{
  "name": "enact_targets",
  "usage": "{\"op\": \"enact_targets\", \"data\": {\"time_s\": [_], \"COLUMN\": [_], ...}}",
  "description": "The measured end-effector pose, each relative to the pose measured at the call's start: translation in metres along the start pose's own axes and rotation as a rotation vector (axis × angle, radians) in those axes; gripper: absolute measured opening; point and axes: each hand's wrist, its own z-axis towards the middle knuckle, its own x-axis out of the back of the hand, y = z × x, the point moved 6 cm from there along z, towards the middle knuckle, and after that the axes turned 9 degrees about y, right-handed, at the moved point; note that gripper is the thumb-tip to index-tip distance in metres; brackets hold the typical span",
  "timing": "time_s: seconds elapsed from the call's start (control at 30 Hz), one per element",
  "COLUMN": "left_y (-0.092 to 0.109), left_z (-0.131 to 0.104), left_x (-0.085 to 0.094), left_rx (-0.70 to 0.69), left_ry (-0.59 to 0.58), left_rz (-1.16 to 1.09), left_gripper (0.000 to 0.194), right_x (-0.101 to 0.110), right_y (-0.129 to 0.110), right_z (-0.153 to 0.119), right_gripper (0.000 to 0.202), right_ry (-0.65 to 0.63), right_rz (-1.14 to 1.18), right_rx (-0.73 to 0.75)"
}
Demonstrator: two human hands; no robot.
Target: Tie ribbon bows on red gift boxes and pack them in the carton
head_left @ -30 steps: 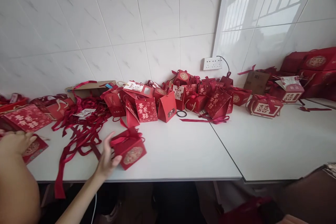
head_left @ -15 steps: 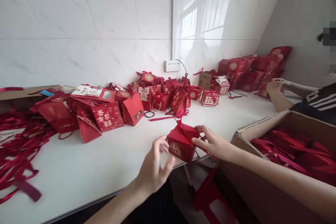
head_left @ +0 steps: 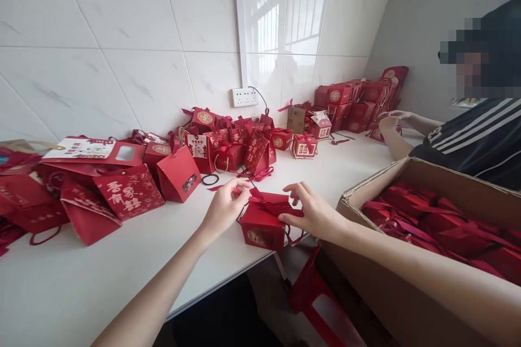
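A red gift box [head_left: 262, 230] with a gold emblem stands near the table's front edge, a red ribbon [head_left: 271, 206] tied across its top. At its upper left, my left hand [head_left: 228, 203] is closed in a pinch on a red ribbon end. My right hand [head_left: 311, 211] is at the box's right side, thumb by the top and fingers apart. A red cord handle [head_left: 296, 234] loops out below that hand. Behind the box lies a loose ribbon [head_left: 260, 174] by the other boxes.
Several red gift boxes [head_left: 179, 173] line the white table [head_left: 134, 271] along the wall. An open carton [head_left: 345, 200] of red boxes is at my right. A co-worker's hands [head_left: 393, 122] are at the far right, by stacked boxes [head_left: 360, 114]. A red stool [head_left: 309, 287] stands below.
My left hand has gone from open beside the box to pinching the ribbon above its left side. My right hand stays at the box's right. The view has turned right, showing more of the co-worker.
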Motion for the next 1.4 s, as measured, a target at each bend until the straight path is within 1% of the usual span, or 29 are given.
{"op": "enact_targets", "data": {"time_s": [0.1,0.2,0.27,0.33,0.43,0.53,0.57,0.6,0.67,0.73,0.8,0.87,0.93,0.97,1.03,1.1,1.2,1.3,1.4], "left_y": [-0.011,-0.019,-0.02,-0.017,-0.005,0.01,0.014,0.017,0.02,0.019,0.015,0.011,0.007,0.006,0.003,0.002,0.002,0.002,0.0], "left_z": [-0.018,-0.034,-0.042,-0.047,-0.051,-0.057,-0.059,-0.061,-0.066,-0.072,-0.076,-0.077,-0.076,-0.076,-0.075,-0.075,-0.077,-0.077,-0.073], "left_x": [0.002,0.001,-0.001,-0.004,-0.01,-0.016,-0.017,-0.018,-0.02,-0.023,-0.026,-0.027,-0.027,-0.026,-0.024,-0.022,-0.022,-0.023,-0.022], "left_rx": [-0.016,-0.04,-0.05,-0.096,-0.259,-0.504,-0.596,-0.689,-0.869,-1.013,-1.095,-1.115,-1.099,-1.088,-1.068,-1.071,-1.101,-1.104,-1.063], "left_ry": [-0.064,-0.13,-0.148,-0.159,-0.197,-0.227,-0.219,-0.198,-0.125,-0.054,-0.004,0.034,0.043,0.04,0.042,0.061,0.089,0.107,0.09], "left_rz": [-0.096,-0.154,-0.161,-0.124,-0.037,0.053,0.087,0.125,0.202,0.25,0.245,0.191,0.118,0.082,0.033,0.017,0.023,0.014,-0.036], "left_gripper": [0.017,0.015,0.015,0.017,0.022,0.022,0.022,0.021,0.017,0.01,0.016,0.026,0.034,0.038,0.043,0.045,0.047,0.047,0.046], "right_x": [-0.002,-0.004,-0.002,0.0,0.005,0.013,0.016,0.018,0.02,0.016,0.009,0.006,0.005,0.006,0.007,0.008,0.003,-0.006,-0.012], "right_y": [-0.003,-0.001,0.001,0.0,-0.002,-0.007,-0.011,-0.017,-0.031,-0.044,-0.053,-0.059,-0.064,-0.065,-0.067,-0.068,-0.068,-0.064,-0.06], "right_z": [0.0,0.0,0.002,0.004,0.004,0.001,-0.001,-0.003,-0.009,-0.017,-0.025,-0.032,-0.037,-0.038,-0.04,-0.039,-0.037,-0.036,-0.034], "right_gripper": [0.037,0.028,0.025,0.019,0.013,0.025,0.027,0.023,0.012,0.018,0.024,0.024,0.025,0.029,0.039,0.041,0.028,0.015,0.02], "right_ry": [-0.048,-0.098,-0.07,-0.029,0.029,0.091,0.114,0.13,0.147,0.121,0.093,0.108,0.141,0.153,0.177,0.219,0.266,0.253,0.224], "right_rz": [-0.011,0.017,0.044,0.068,0.057,-0.016,-0.06,-0.113,-0.244,-0.374,-0.453,-0.465,-0.413,-0.377,-0.318,-0.321,-0.419,-0.485,-0.503], "right_rx": [0.011,-0.05,-0.081,-0.071,-0.015,0.056,0.115,0.201,0.426,0.661,0.846,0.968,1.031,1.043,1.045,1.029,1.019,1.005,0.978]}}
